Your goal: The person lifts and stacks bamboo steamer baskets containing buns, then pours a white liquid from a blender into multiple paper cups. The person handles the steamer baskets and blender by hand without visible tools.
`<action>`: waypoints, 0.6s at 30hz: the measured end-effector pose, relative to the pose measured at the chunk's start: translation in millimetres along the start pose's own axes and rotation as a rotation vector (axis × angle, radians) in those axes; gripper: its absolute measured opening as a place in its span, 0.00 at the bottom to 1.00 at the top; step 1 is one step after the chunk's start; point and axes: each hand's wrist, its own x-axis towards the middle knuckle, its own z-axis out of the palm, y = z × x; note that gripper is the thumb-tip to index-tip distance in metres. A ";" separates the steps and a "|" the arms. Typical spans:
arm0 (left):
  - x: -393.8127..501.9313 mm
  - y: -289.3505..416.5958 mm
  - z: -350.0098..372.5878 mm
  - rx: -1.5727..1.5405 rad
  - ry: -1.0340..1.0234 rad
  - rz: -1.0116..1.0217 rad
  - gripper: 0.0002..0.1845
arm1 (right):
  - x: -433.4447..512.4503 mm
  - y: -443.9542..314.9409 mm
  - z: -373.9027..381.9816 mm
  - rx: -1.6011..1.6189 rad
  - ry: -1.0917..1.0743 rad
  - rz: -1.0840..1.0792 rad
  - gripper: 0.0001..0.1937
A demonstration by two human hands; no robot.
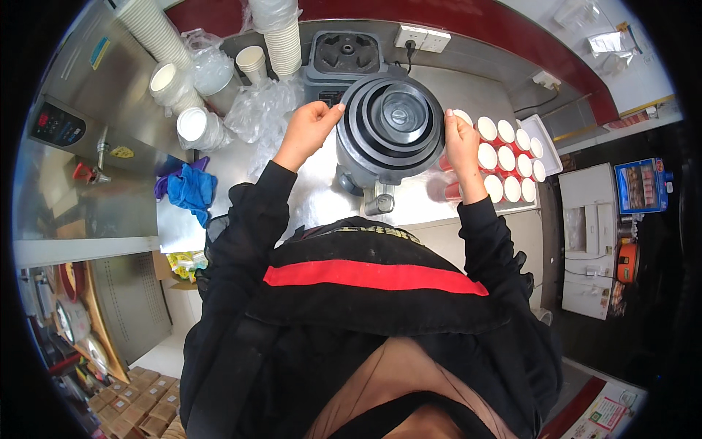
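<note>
My left hand point(313, 131) and my right hand point(460, 137) grip opposite sides of the rim of a grey lidded blender jug point(362, 159). A round clear cap point(405, 112) sits at the centre of its dark lid. The jug's handle points toward me, above the steel worktop point(312, 203). Just behind stands a grey blender base point(346, 55) with a round coupling on top. To the right of my right hand, several red paper cups point(487, 156) with white rims stand in rows on a white tray point(515, 207). The undersides of the fingers are hidden.
Tall stacks of white paper cups point(282, 49), plastic bags point(260, 112) and a single cup point(251, 60) stand at the back left. A blue cloth point(192, 189) lies on the left, near a steel dispenser with a tap point(102, 148). Wall sockets point(422, 38) are behind the blender base.
</note>
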 end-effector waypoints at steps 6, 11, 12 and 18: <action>14.0 -1.1 7.3 -0.285 -0.064 0.113 0.17 | 1.3 -18.0 -6.2 -0.227 -0.078 0.072 0.26; 23.6 1.7 14.4 -0.540 -0.254 -0.010 0.20 | 3.1 -23.2 -7.4 -0.253 -0.179 0.231 0.28; 24.5 1.2 14.9 -0.580 -0.281 -0.008 0.20 | 2.9 -23.6 -7.2 -0.224 -0.183 0.257 0.29; 23.2 -3.0 14.4 -0.502 -0.294 -0.024 0.24 | -1.6 -15.5 -1.7 0.180 -0.159 0.390 0.30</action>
